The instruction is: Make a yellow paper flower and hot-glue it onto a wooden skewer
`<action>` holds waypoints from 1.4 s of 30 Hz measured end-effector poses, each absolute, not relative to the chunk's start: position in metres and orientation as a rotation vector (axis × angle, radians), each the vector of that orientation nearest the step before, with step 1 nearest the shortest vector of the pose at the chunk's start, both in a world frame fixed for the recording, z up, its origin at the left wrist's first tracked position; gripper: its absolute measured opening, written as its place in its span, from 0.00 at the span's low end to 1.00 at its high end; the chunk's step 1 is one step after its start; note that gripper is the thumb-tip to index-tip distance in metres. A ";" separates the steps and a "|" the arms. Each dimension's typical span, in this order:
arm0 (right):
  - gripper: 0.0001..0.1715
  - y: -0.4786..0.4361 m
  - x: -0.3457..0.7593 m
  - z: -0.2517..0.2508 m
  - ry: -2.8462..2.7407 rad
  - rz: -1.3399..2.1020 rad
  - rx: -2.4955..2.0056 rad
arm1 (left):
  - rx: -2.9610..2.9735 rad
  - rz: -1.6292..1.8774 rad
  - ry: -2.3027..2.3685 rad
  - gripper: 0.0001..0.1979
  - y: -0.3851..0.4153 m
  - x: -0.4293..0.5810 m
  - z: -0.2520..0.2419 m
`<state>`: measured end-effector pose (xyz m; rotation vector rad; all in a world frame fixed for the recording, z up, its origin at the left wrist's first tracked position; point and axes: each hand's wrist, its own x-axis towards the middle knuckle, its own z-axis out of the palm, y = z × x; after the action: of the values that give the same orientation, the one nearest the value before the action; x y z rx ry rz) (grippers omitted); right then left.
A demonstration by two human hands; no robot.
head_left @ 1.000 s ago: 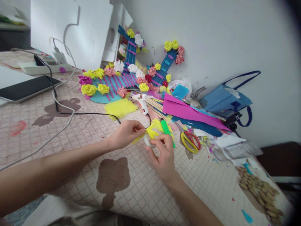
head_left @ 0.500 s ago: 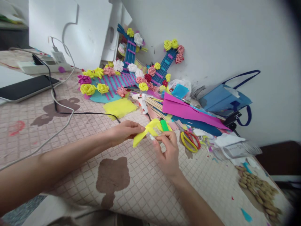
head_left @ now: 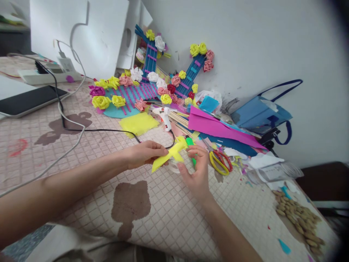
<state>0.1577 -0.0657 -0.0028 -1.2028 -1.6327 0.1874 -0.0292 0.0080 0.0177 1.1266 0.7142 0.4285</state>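
Observation:
A yellow crepe-paper piece [head_left: 174,154], with strips crossing like a bow, is pinched at its left side between the thumb and fingers of my left hand [head_left: 147,153]. Just right of it is my right hand [head_left: 196,171], thumb and curled fingers apart with no object visible between them. Under the paper, by my right thumb, part of a whitish, see-through ring-shaped thing [head_left: 173,168] shows; its kind is unclear. A green marker-like stick [head_left: 190,141] lies behind my right fingers, partly covered by them.
A white glue gun [head_left: 164,118] with a black cord stands behind the hands, beside a yellow sheet [head_left: 140,123]. Scissors [head_left: 219,163] lie to the right, near paper scraps and peanuts [head_left: 298,220]. Paper-flower decorations [head_left: 131,96] lean at the back; a phone [head_left: 32,101] lies left.
My right fingers have spread and moved slightly off the yellow paper, no longer pinching a small white thing. The yellow paper shows its crossed shape more flatly; my left hand keeps its pinch.

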 end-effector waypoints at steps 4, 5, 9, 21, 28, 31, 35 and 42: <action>0.30 -0.070 0.155 0.002 -1.735 0.189 -1.163 | 1.169 0.425 0.691 0.13 0.007 -0.029 0.016; 0.31 -0.071 0.154 0.003 -1.771 0.190 -1.173 | 1.202 0.422 0.683 0.13 0.006 -0.029 0.016; 0.32 -0.072 0.154 0.005 -1.809 0.181 -1.206 | 1.342 0.344 0.639 0.14 0.004 -0.031 0.019; 0.09 -0.070 0.157 0.002 -1.585 0.857 -1.240 | 1.367 0.217 0.609 0.14 0.001 -0.027 0.012; 0.08 -0.072 0.151 -0.001 -1.505 0.832 -1.261 | 1.298 0.192 0.622 0.15 0.001 -0.027 0.013; 0.23 -0.072 0.147 -0.005 -1.395 0.976 -1.120 | 1.293 0.235 0.643 0.15 0.004 -0.028 0.011; 0.36 -0.070 0.143 -0.013 -1.288 1.258 -1.001 | 1.267 0.286 0.651 0.15 0.008 -0.029 0.011; 0.40 -0.068 0.147 -0.014 -1.320 1.045 -1.123 | 1.167 0.290 0.645 0.13 0.008 -0.030 0.014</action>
<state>0.1465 -0.0678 -0.0139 -1.1231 -1.3202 1.0449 -0.0299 0.0083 0.0135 1.1672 0.6450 0.2904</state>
